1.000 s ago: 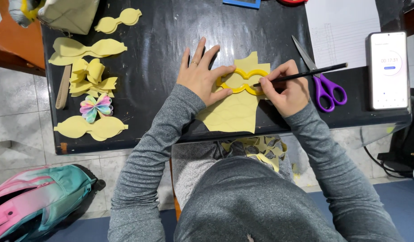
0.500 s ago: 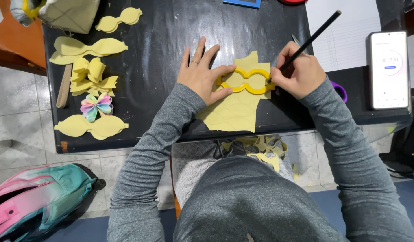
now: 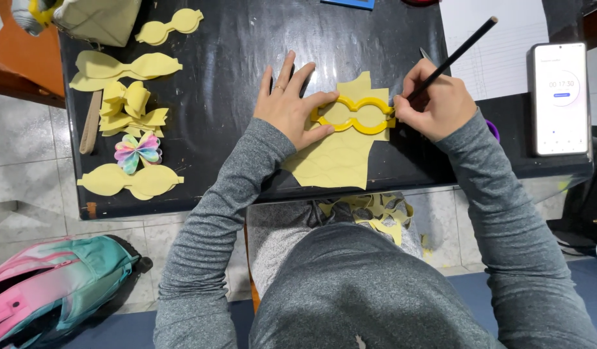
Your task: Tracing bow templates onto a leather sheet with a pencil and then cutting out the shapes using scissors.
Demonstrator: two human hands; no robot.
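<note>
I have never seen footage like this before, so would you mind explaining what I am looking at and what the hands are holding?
There is no machine here: a person wears a camera on the head, so the single picture looks straight down at their own arms and lap. The left hand presses flat on a yellow outline template, which lies on a pale yellow sheet on the black table. The right hand holds a black pencil with its tip at the template's right end. To the left lie yellow cut shapes, a folded yellow bow, a rainbow bow and a wooden stick. To the right are a white paper and a phone. A backpack sits on the floor.
</note>
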